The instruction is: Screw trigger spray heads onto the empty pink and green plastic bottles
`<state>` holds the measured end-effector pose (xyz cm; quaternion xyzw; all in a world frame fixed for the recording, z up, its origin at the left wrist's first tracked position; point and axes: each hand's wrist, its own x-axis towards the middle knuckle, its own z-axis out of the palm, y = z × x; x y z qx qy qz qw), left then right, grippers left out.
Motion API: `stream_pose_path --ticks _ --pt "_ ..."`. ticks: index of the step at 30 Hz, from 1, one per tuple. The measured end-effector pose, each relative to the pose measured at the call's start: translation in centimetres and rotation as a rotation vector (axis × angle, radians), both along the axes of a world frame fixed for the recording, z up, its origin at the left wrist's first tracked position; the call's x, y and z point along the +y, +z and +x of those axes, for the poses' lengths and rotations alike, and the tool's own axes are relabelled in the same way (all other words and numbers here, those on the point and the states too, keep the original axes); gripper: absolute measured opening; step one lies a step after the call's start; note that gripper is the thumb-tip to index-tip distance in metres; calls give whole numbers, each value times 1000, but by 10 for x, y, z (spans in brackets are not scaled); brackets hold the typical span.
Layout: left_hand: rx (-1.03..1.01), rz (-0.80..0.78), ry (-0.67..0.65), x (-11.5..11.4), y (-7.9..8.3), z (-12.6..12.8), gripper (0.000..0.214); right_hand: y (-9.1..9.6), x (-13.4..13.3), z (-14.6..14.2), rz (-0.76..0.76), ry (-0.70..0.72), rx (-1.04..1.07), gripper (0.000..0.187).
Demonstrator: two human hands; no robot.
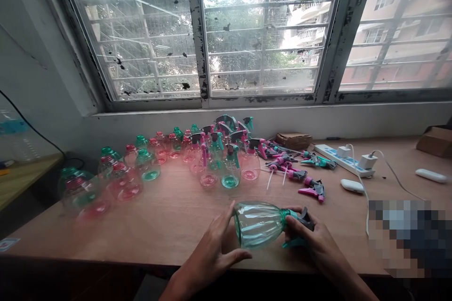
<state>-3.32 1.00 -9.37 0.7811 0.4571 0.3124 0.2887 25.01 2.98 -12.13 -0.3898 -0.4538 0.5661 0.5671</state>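
Observation:
A clear teal spray bottle (259,224) lies on its side just above the wooden table (169,216), its base to the left. My left hand (212,251) cups the bottle's base from below with fingers spread. My right hand (310,240) grips the teal and grey trigger sprayer head (300,225) at the bottle's neck.
Several pink and teal bottles (148,169) stand at the left and centre back, some with sprayers fitted (229,160). Loose trigger sprayers (300,174) lie at the right of them. A power strip (344,160), white devices (352,186) and cardboard boxes (436,141) sit at the right.

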Motion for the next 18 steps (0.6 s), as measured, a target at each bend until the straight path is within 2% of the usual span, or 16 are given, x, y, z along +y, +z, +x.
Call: stream_pose_path --ticks 4,10,18 --pt "-15 27 -36 -1 -2 -2 88 1 0 0 1 -5 -5 45" --pt "-12 -21 -18 -1 -2 -1 112 1 0 0 11 4 -28 44" --pt "-53 -62 -69 3 -6 -1 91 -1 1 0 14 0 -42 46"
